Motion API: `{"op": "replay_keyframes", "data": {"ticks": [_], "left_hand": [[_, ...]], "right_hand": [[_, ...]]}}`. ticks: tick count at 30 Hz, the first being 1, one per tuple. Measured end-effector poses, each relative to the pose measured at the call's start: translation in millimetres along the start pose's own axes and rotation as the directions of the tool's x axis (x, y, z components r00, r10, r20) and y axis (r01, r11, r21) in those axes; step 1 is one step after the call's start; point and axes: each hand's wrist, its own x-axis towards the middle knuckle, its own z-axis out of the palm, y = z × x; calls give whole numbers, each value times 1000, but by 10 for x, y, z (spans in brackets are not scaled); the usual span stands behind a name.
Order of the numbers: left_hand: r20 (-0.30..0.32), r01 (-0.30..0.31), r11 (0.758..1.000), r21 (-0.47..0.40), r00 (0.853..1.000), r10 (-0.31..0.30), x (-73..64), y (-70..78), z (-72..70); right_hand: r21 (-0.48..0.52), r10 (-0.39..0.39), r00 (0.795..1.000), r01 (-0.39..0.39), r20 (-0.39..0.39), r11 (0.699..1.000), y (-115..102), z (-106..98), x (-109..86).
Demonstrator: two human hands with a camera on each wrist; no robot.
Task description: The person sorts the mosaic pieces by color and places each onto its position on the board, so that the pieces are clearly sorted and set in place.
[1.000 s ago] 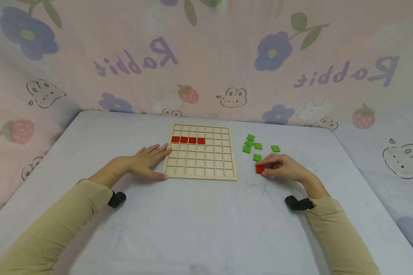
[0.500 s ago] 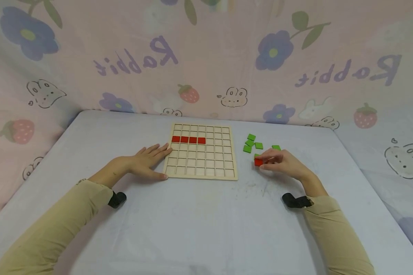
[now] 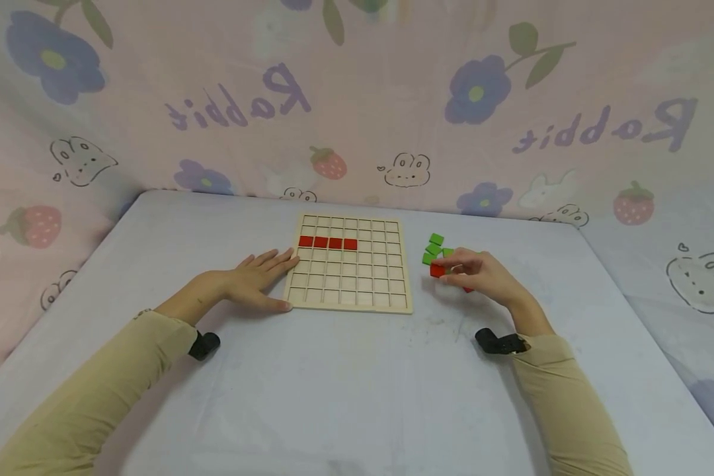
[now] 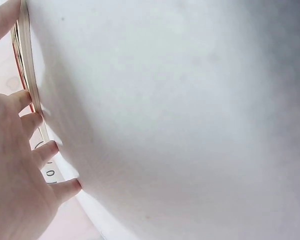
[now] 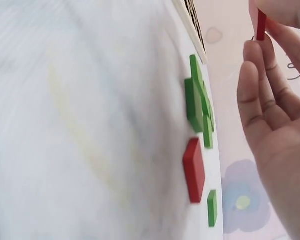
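Between thumb and fingers, my right hand (image 3: pixel 482 274) pinches a small red square tile (image 3: pixel 437 270), raised above the table to the right of the board. The right wrist view shows the same red tile (image 5: pixel 261 25) edge-on at the fingertips. Spread flat, my left hand (image 3: pixel 252 281) rests at the left edge of the wooden grid board (image 3: pixel 348 308), thumb at its near corner. Across one row of the board lie several red tiles (image 3: pixel 336 243), side by side from the left edge. In the left wrist view, fingers (image 4: pixel 45 152) touch the board's side.
Several green tiles (image 3: pixel 433 249) lie loosely grouped right of the board, partly behind my right hand. Another red tile (image 5: pixel 194 170) lies on the table near a lone green tile (image 5: pixel 212 208). A printed curtain (image 3: pixel 357 99) hangs behind the white table (image 3: pixel 345 383).
My right hand has lifted the red tile off the table and carried it left and away from me, uncovering another red tile beneath. The left hand has stayed at the board.
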Motion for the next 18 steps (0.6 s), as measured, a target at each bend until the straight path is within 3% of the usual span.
{"op": "replay_keyframes", "data": {"ticks": [11,18], "left_hand": [[2,8,1000,12,1000,-8,1,-10,0],[2,9,1000,17,1000,-9,25,-35,21]], "right_hand": [[13,-65,998,65,6,998,-119,113,183],[83,-105,994,102,22,991,-159,186,286]]}}
